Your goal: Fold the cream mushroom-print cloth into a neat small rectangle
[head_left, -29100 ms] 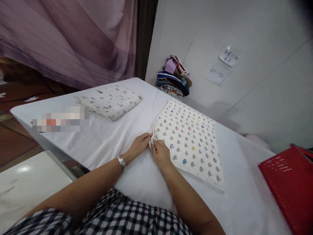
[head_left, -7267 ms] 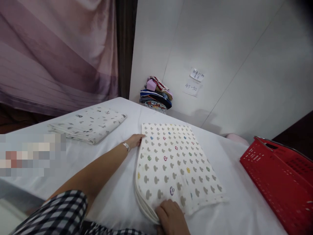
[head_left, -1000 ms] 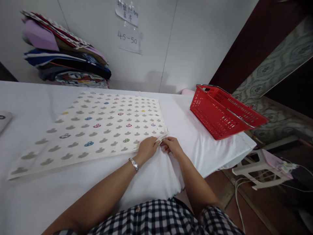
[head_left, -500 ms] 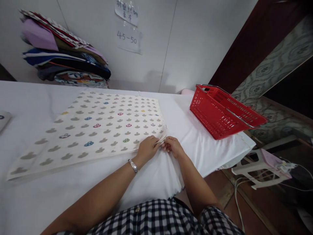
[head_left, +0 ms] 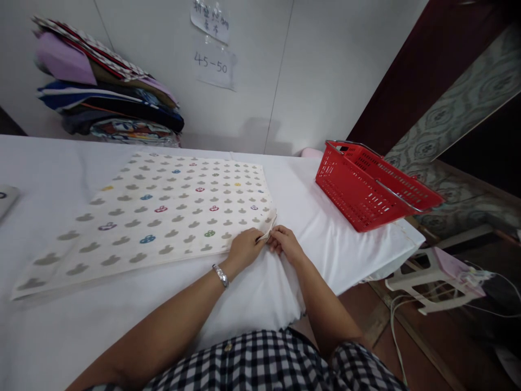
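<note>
Pinching the near right corner of the folded patterned cloth [head_left: 163,212], the left hand [head_left: 244,248] and right hand [head_left: 287,243] meet fingertip to fingertip, each grip closed on the stacked edges while the rest of the cloth lies flat on the white-covered surface [head_left: 334,228], well apart from the red basket [head_left: 372,184]. Because the layers at that corner are thin and only lightly held, one ply could slip free and leave the edges uneven. A pull toward the body might also drag the whole cloth and wrinkle the cover beneath it.
</note>
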A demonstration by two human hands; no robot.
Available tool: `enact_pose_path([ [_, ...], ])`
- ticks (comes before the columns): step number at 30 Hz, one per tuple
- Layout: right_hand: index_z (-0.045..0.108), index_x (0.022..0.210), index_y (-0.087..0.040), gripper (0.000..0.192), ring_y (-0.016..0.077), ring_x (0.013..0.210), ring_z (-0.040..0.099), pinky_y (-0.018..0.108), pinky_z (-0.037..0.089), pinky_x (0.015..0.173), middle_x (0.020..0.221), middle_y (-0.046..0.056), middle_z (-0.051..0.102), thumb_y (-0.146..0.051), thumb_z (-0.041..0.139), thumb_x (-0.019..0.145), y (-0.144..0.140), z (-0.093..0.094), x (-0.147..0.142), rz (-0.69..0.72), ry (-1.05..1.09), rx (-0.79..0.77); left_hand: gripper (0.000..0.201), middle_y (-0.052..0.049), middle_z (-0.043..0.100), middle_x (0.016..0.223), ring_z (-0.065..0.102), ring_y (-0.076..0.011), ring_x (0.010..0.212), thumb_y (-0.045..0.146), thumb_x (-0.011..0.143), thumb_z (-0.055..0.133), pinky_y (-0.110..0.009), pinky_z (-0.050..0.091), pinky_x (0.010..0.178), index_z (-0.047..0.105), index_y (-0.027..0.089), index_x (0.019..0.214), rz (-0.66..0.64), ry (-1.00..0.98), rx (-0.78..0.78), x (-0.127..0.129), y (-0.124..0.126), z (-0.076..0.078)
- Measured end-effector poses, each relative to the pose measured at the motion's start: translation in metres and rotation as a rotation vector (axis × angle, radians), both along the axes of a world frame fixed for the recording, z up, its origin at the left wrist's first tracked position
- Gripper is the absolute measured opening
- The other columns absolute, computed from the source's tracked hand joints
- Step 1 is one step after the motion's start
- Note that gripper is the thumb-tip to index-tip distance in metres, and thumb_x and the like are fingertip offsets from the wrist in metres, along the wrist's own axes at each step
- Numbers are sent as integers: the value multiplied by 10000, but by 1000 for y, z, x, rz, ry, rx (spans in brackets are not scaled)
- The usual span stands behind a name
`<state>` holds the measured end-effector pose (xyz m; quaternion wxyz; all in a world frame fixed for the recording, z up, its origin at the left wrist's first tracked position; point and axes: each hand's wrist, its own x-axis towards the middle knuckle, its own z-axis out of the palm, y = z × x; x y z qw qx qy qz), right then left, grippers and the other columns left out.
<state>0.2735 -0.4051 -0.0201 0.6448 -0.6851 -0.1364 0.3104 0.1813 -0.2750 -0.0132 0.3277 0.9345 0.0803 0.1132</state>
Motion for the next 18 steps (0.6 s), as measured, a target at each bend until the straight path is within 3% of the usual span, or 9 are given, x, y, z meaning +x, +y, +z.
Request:
enact_pose_path([
  [8,513,713,-184,188,88,384,541,160,274,281,603,-20,624,-339,601,655,3,0,0,-39,-9,-56,297,-12,576,754,523,-152,729,357,890,402,-277,350,629,555,193,696,-22,-20,-38,-1,2,-1],
  [13,478,658,-190,177,91,387,539,160,262,283,581,-15,624,-322,592,631,4,1,-2,-53,-8,-33,316,-3,565,718,515,-143,694,364,895,387,-274,358,630,536,195,673,48,-53,-97,4,11,9],
  [18,459,667,-201,195,105,407,551,163,261,299,524,-25,605,-339,591,629,2,3,-3,-44,4,27,291,-27,568,769,517,-164,750,347,902,390,-285,354,658,570,201,726,72,-110,117,6,10,17],
])
